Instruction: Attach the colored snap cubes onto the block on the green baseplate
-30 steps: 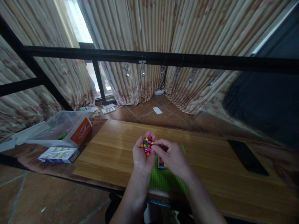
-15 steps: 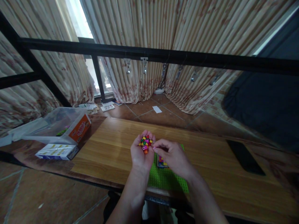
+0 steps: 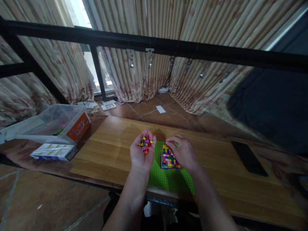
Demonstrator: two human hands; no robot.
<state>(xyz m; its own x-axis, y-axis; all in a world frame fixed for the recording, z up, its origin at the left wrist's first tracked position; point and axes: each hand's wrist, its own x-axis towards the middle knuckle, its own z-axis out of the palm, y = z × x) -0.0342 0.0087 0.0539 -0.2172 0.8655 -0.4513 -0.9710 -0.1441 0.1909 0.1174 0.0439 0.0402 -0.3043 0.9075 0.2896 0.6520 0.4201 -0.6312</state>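
My left hand [image 3: 141, 153] is palm up and cupped around a small pile of coloured bricks [image 3: 145, 143], just left of a green baseplate [image 3: 168, 178] on a wooden table [image 3: 108, 150]. A block of multicoloured bricks [image 3: 169, 158] stands on the plate. My right hand [image 3: 183, 151] rests on the far right edge of that block, fingers curled and pinched at its top corner; whatever the fingertips hold is hidden.
A clear plastic box with an orange label [image 3: 57, 123] and a flat white carton [image 3: 54, 151] lie at the table's left end. A black phone [image 3: 249, 158] lies at the right. A black metal rail [image 3: 168, 46] and curtains stand behind; papers lie on the tiled floor.
My right hand has moved from the pile in my left palm down to the brick block on the plate. The block now shows in full. The view has tilted down.
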